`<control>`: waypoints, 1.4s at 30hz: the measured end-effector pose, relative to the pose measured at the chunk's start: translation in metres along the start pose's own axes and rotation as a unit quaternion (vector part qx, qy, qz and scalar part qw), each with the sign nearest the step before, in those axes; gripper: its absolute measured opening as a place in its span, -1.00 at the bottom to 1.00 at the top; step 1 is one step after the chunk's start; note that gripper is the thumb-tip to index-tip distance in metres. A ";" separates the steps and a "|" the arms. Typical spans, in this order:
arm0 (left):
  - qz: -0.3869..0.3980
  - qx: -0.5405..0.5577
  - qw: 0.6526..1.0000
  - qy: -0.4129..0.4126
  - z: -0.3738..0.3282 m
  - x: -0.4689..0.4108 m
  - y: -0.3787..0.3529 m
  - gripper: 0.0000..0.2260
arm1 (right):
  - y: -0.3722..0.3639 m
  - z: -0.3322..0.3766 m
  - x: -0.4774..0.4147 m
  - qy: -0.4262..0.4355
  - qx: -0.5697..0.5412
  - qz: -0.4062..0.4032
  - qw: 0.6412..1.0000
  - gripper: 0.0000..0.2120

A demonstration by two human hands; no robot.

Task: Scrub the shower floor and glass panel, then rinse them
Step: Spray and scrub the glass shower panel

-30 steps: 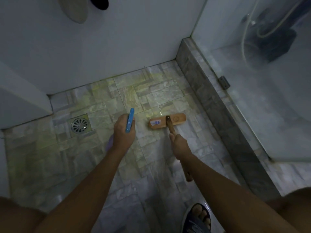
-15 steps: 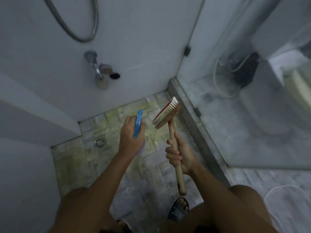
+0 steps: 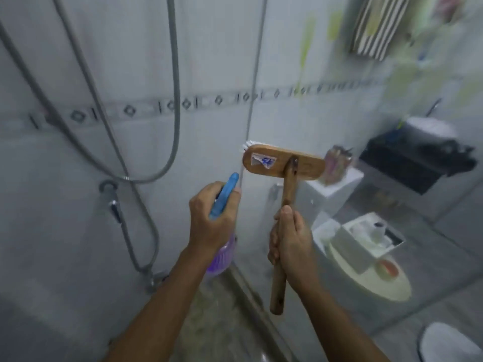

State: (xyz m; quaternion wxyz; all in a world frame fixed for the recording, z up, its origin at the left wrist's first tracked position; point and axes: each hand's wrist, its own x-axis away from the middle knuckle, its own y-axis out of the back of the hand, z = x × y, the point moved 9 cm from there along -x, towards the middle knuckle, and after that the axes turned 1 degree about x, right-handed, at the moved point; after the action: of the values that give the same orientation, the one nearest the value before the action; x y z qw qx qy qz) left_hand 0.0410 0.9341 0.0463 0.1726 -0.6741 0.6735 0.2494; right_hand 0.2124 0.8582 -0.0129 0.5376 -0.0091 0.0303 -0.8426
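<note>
My right hand grips the wooden handle of a scrub brush. The brush head is raised to chest height, its white bristles turned toward the glass panel on the right. My left hand holds a spray bottle with a blue trigger head and a purple body, just left of the brush. A strip of the stone shower floor shows low between my forearms.
The shower hose loops down the tiled wall at left, above a tap. Behind the glass stand a toilet with items on its lid, a dark shelf and a hanging striped towel. A raised curb runs under the glass.
The brush rose from the floor to chest height and its head turned to face the glass. My view lifted from the floor to the wall and panel. Both hands kept their grips.
</note>
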 end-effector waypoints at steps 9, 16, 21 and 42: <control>0.033 0.125 0.990 -0.060 -0.194 -0.118 -0.054 -0.52 | 0.067 0.295 0.022 0.231 0.068 -0.127 0.962 -0.71; 0.097 0.198 0.970 -0.100 -0.280 -0.169 -0.109 -0.57 | 0.116 0.387 0.053 0.284 0.117 -0.246 0.919 -0.68; 0.150 0.224 0.958 -0.094 -0.313 -0.181 -0.148 -0.58 | 0.144 0.418 0.064 0.306 0.168 -0.331 0.877 -0.69; 0.267 0.276 0.921 -0.070 -0.378 -0.182 -0.210 -0.72 | 0.188 0.456 0.055 0.284 0.259 -0.420 0.822 -0.66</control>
State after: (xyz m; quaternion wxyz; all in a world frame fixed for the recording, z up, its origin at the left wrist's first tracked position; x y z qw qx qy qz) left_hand 0.2946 0.8759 0.4369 0.3261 -0.3755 0.8567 0.1370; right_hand 0.3816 0.7104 0.4297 0.0817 0.3581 -0.0444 -0.9291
